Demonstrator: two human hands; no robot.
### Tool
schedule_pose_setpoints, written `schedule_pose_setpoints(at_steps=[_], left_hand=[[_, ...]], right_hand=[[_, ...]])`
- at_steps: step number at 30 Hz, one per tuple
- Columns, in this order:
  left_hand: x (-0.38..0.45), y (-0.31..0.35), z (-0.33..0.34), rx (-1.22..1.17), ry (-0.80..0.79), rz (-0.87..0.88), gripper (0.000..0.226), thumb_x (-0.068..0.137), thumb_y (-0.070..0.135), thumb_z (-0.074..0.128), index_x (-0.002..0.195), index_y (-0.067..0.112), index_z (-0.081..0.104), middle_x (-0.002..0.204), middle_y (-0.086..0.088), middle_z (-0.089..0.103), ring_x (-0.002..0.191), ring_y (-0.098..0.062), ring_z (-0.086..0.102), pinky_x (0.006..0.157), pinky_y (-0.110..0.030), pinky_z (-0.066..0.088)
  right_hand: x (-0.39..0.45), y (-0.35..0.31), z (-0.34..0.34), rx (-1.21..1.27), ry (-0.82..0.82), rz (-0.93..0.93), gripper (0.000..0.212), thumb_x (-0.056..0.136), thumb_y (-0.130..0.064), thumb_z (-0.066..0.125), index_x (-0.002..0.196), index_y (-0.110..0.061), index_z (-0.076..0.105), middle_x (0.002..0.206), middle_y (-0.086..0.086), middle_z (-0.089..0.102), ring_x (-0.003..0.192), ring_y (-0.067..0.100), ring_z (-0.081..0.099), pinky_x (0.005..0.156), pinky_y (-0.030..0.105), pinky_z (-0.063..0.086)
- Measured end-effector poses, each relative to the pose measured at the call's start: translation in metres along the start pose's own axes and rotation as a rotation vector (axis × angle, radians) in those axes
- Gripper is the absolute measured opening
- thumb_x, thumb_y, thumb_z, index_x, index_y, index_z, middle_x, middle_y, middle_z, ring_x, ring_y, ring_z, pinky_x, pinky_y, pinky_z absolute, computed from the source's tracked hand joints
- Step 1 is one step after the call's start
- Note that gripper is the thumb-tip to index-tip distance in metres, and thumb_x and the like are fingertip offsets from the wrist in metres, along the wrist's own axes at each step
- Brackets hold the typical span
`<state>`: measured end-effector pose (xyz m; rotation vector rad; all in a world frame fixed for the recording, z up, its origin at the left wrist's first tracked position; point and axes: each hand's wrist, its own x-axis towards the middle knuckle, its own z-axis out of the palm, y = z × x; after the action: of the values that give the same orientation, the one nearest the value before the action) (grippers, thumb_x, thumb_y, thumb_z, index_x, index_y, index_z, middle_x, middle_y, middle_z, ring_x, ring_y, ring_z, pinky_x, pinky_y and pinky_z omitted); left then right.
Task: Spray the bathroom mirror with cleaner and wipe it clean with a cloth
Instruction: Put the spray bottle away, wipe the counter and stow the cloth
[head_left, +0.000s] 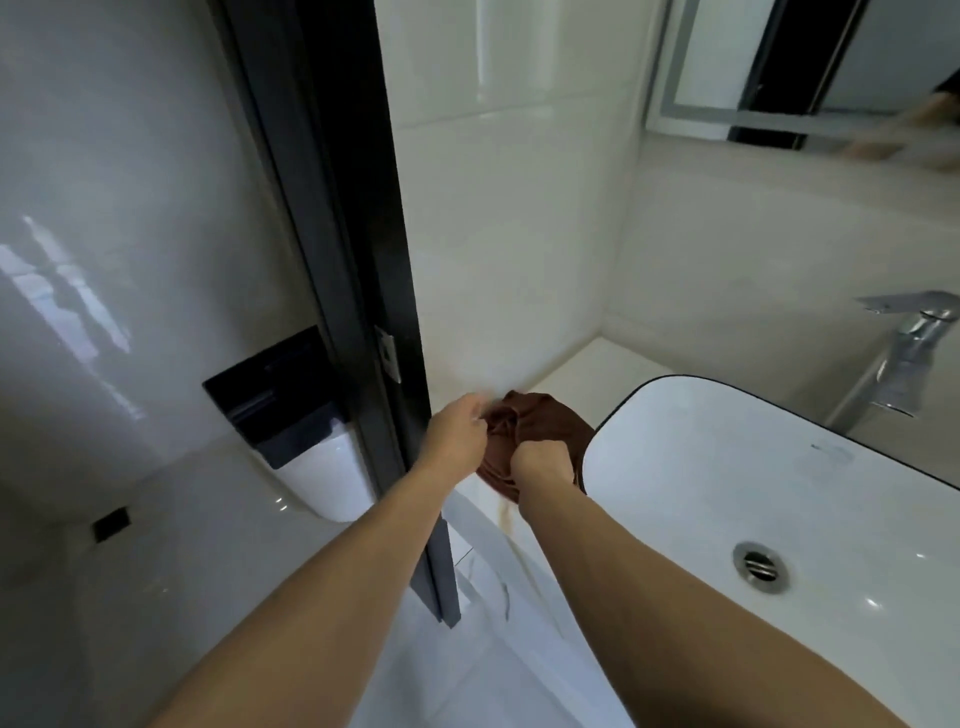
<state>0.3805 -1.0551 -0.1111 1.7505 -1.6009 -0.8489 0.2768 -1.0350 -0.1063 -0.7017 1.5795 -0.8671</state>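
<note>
A brown cloth is bunched up over the counter corner, just left of the white basin. My left hand pinches its left edge. My right hand is closed around its lower part. Both arms reach forward from the bottom of the view. The bathroom mirror hangs at the top right, and its lower left corner shows a blurred reflection of an arm. No spray bottle is in view.
A white basin with a dark rim and a metal drain fills the right side. A chrome tap stands behind it. A black door frame runs down the middle, with a toilet beyond glass at left.
</note>
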Motion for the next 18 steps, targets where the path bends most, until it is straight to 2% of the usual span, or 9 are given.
schedule_pose_setpoints(at_steps=[1, 3, 5, 7, 10, 12, 14, 16, 18], left_hand=[[0.013, -0.009, 0.01, 0.066, -0.03, 0.027, 0.043, 0.094, 0.002, 0.046, 0.132, 0.016, 0.062, 0.134, -0.006, 0.063, 0.121, -0.027, 0.06, 0.103, -0.034, 0.047], [0.031, -0.02, 0.027, 0.159, -0.093, 0.106, 0.044, 0.089, 0.011, 0.044, 0.128, 0.017, 0.065, 0.131, -0.005, 0.065, 0.119, -0.028, 0.061, 0.101, -0.039, 0.048], [0.05, -0.024, 0.041, 0.273, -0.184, 0.203, 0.045, 0.09, 0.023, 0.041, 0.128, 0.02, 0.064, 0.137, -0.002, 0.061, 0.123, -0.026, 0.058, 0.103, -0.04, 0.046], [0.072, -0.027, 0.052, 0.456, -0.275, 0.318, 0.045, 0.098, 0.014, 0.045, 0.142, 0.021, 0.054, 0.155, 0.002, 0.042, 0.139, -0.02, 0.044, 0.112, -0.032, 0.037], [0.1, -0.033, 0.066, 0.659, -0.323, 0.472, 0.055, 0.098, 0.005, 0.049, 0.15, 0.022, 0.042, 0.163, 0.002, 0.028, 0.143, -0.023, 0.035, 0.115, -0.033, 0.034], [0.111, -0.037, 0.073, 0.804, -0.293, 0.531, 0.051, 0.097, 0.008, 0.05, 0.146, 0.022, 0.045, 0.157, 0.0, 0.036, 0.136, -0.027, 0.04, 0.11, -0.037, 0.039], [0.118, -0.04, 0.079, 0.914, -0.253, 0.547, 0.035, 0.098, 0.012, 0.048, 0.132, 0.02, 0.054, 0.14, -0.001, 0.05, 0.124, -0.027, 0.046, 0.101, -0.036, 0.042], [0.119, -0.041, 0.083, 0.964, -0.213, 0.547, 0.023, 0.099, 0.013, 0.046, 0.119, 0.018, 0.057, 0.126, -0.003, 0.055, 0.116, -0.026, 0.049, 0.095, -0.035, 0.041], [0.12, -0.038, 0.085, 0.963, -0.196, 0.562, 0.019, 0.099, 0.012, 0.046, 0.114, 0.016, 0.058, 0.121, -0.006, 0.056, 0.112, -0.026, 0.052, 0.091, -0.035, 0.043]], right_hand=[[0.015, 0.0, 0.002, -0.243, 0.076, -0.002, 0.043, 0.098, -0.018, 0.051, 0.139, -0.006, 0.044, 0.138, 0.012, 0.051, 0.116, 0.029, 0.059, 0.096, 0.038, 0.052], [0.041, 0.004, 0.004, -0.714, 0.191, -0.083, 0.042, 0.098, -0.023, 0.048, 0.138, -0.01, 0.042, 0.141, 0.011, 0.04, 0.126, 0.033, 0.049, 0.103, 0.039, 0.043], [0.059, 0.006, 0.002, -1.01, 0.169, -0.191, 0.039, 0.098, -0.021, 0.046, 0.137, -0.014, 0.042, 0.141, 0.008, 0.04, 0.13, 0.032, 0.042, 0.103, 0.04, 0.039], [0.076, 0.007, -0.001, -1.198, 0.142, -0.227, 0.043, 0.098, -0.023, 0.048, 0.14, -0.017, 0.04, 0.142, 0.006, 0.041, 0.132, 0.03, 0.039, 0.103, 0.041, 0.038], [0.096, 0.01, -0.003, -1.364, 0.105, -0.201, 0.048, 0.097, -0.029, 0.054, 0.141, -0.021, 0.039, 0.14, 0.006, 0.045, 0.131, 0.029, 0.04, 0.103, 0.042, 0.04], [0.105, 0.013, -0.002, -1.416, 0.108, -0.217, 0.046, 0.095, -0.03, 0.057, 0.138, -0.021, 0.043, 0.138, 0.005, 0.047, 0.13, 0.028, 0.043, 0.099, 0.041, 0.043], [0.111, 0.016, -0.003, -1.463, 0.13, -0.25, 0.042, 0.095, -0.03, 0.059, 0.135, -0.021, 0.047, 0.134, 0.004, 0.049, 0.126, 0.028, 0.046, 0.095, 0.039, 0.046], [0.114, 0.016, -0.004, -1.492, 0.154, -0.289, 0.035, 0.097, -0.027, 0.057, 0.13, -0.018, 0.055, 0.129, 0.004, 0.053, 0.121, 0.027, 0.053, 0.089, 0.037, 0.048], [0.117, 0.012, -0.004, -1.505, 0.172, -0.304, 0.028, 0.099, -0.018, 0.052, 0.125, -0.015, 0.06, 0.124, 0.005, 0.057, 0.115, 0.026, 0.06, 0.08, 0.034, 0.048]])
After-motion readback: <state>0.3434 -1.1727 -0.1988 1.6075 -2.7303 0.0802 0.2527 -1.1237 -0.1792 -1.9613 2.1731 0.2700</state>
